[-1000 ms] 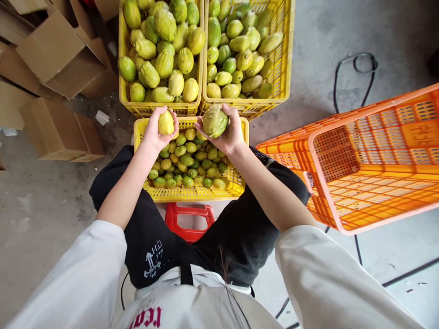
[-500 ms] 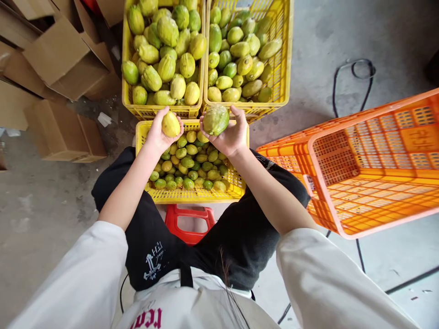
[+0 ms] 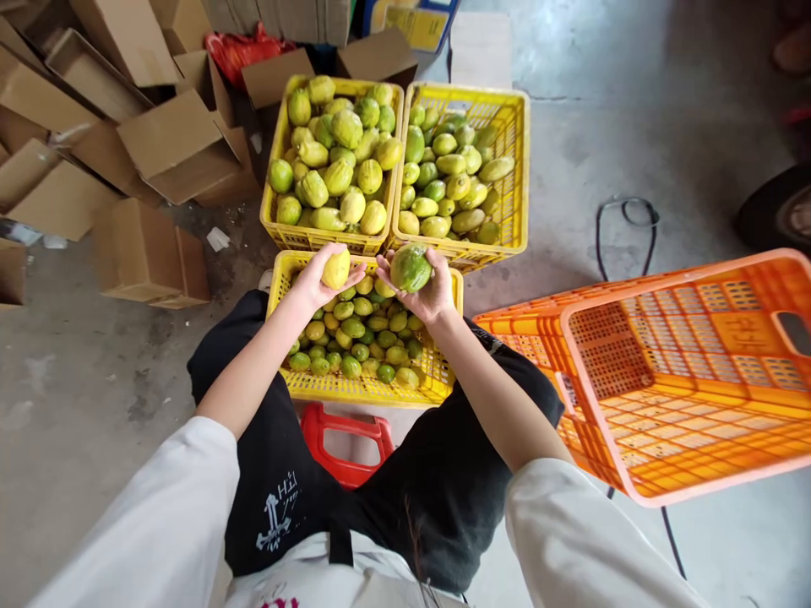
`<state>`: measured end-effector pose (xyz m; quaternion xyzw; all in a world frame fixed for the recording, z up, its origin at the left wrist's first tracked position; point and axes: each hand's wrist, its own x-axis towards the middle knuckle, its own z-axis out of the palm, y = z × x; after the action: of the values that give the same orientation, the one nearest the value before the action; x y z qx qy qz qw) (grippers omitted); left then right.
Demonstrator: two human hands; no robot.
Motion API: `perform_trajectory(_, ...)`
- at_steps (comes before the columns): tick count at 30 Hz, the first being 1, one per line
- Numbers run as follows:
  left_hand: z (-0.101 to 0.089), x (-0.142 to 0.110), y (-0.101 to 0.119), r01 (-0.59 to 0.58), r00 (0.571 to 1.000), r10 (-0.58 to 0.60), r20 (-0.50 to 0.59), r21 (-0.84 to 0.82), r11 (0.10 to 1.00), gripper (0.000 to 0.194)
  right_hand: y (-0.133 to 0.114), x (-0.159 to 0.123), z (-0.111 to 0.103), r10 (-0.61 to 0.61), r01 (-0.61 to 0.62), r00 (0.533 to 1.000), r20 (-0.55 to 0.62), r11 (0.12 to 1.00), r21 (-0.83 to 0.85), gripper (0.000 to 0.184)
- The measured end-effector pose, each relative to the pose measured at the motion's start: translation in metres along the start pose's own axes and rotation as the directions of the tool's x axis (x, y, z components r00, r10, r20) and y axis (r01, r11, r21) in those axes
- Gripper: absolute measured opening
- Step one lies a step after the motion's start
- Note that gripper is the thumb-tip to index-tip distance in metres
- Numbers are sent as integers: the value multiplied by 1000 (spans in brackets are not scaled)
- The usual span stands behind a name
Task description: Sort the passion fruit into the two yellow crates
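Note:
My left hand is closed round a small yellow fruit. My right hand is wrapped round a larger green fruit. Both hands hover over the far edge of a yellow crate of small green and yellow fruits between my knees. Beyond it stand two more yellow crates side by side: the left crate is heaped with large ribbed yellow-green fruits, the right crate holds medium ones.
An orange crate, tilted and with nothing in it, stands on the floor at my right. Flattened and open cardboard boxes pile up at the left. A red stool shows under me. A black cable loops on the concrete floor.
The view has tilted up, showing more of the far crates and boxes. Both hands keep their fruits and have stayed close together over the near crate's far edge.

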<state>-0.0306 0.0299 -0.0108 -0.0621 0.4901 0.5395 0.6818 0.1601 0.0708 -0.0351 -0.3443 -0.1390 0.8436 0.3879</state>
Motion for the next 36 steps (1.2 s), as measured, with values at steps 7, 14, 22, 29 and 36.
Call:
perform_trajectory(7, 0, -6, 6, 63, 995, -65, 69, 28, 998, 14, 8, -1, 6, 55, -54, 998, 22, 998, -30, 23)
perform_trajectory(14, 10, -14, 4, -17, 996, 24, 86, -81, 997, 31, 8, -4, 14, 77, -75, 995, 63, 997, -25, 25)
perform_trajectory(22, 16, -27, -9, -57, 991, 61, 122, -34, 998, 17, 11, -5, 19, -3, 6, 999, -39, 998, 66, 23)
perform_trajectory(29, 14, -30, -20, -5, 995, -3, 104, 76, 997, 5, 10, -9, 10, 93, -83, 994, -54, 985, 153, 25)
perform_trajectory(36, 5, -32, -17, -46, 991, 48, 129, -16, 999, 20, 6, -23, 12, 88, -88, 996, 6, 991, 97, 24)
